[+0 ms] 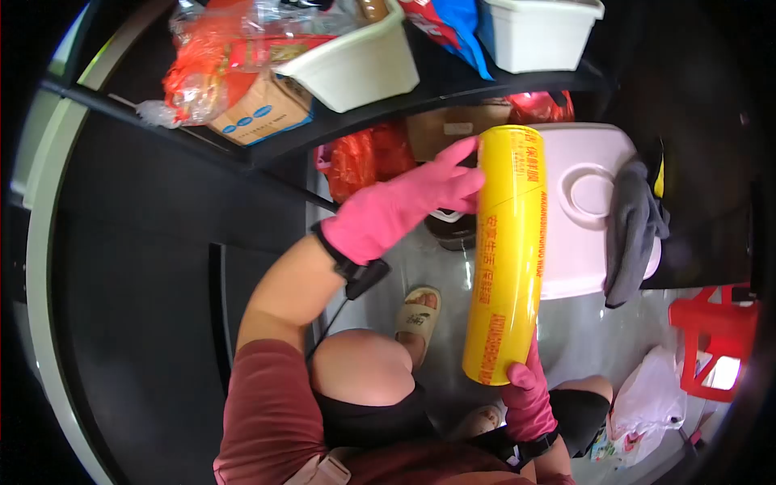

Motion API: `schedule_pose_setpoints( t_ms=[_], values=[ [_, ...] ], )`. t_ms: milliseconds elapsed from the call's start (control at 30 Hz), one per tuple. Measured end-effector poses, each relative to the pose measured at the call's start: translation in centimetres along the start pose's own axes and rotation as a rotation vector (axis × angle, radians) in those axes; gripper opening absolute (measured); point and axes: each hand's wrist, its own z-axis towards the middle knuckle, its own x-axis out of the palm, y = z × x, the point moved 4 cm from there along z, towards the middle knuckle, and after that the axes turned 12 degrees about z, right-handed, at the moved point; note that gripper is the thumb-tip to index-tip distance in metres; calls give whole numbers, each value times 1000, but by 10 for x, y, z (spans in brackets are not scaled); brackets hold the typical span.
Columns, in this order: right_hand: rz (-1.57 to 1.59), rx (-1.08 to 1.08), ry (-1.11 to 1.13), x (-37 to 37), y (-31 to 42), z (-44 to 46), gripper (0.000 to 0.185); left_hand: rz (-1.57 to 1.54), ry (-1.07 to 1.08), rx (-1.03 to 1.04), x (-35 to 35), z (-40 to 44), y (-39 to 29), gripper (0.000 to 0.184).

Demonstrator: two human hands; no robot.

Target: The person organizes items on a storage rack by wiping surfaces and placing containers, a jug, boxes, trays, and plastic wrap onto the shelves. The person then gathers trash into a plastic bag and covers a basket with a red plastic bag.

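A large roll of cling film (509,255), yellow with red lettering, is held tilted slightly off upright in front of me. My left hand (428,187), in a pink rubber glove, grips its upper left side, with some fingertips hidden behind the roll. At the lower end, my right hand (529,400), also gloved in pink, holds the roll with the thumb on its near face and the other fingers mostly hidden. Behind the roll stands a pale pink lidded bin (578,250), with a dark grey cloth (630,230) draped over its right side.
Above, a black shelf (453,97) carries white plastic bins (364,69), a cardboard box (263,109) and plastic bags. Red bags (356,162) sit under it. A red stool (703,323) and a white plastic bag (647,400) are on the right. My knees are below the roll.
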Motion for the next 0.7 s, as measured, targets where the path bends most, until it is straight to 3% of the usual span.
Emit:
schedule_pose_setpoints(
  t_ms=[33, 67, 133, 200, 267, 400, 467, 500, 567, 600, 667, 700],
  values=[
    [-42, -51, 1, 5, 2, 5, 110, 45, -19, 154, 4, -3, -5, 80],
    [-63, -65, -16, 12, 4, 8, 113, 54, -32, 167, 3, 2, -1, 80],
    [-128, -90, -17, 26, 10, 7, 113, -73, -119, 158, 2, 14, 4, 116],
    [-192, -116, -17, 31, 13, 8, 113, 5, -174, 118, 6, 11, -1, 125],
    [-342, -234, 141, 37, 18, 4, 111, 66, -220, 80, 12, 8, -3, 138],
    [-612, -453, 76, 53, 20, 4, 90, 0, -113, 50, 26, 4, -24, 126],
    [175, -329, -14, 41, 19, 18, 64, 39, -129, 61, 28, 4, -23, 121],
    [175, -335, -11, 42, 19, 17, 64, 76, -148, 69, 30, 4, -22, 116],
    [-244, -540, -180, 41, 25, 8, 50, 112, -170, 44, 32, -5, -28, 111],
    [-239, -553, -178, 25, 31, 4, 50, 146, -195, 16, 30, -10, -33, 107],
    [41, -245, -214, -20, 38, -1, 52, 331, -247, -13, 1, -5, -40, 96],
    [34, -273, -179, -10, 47, -6, 51, 505, -306, -47, -11, -4, -48, 87]
  ],
)
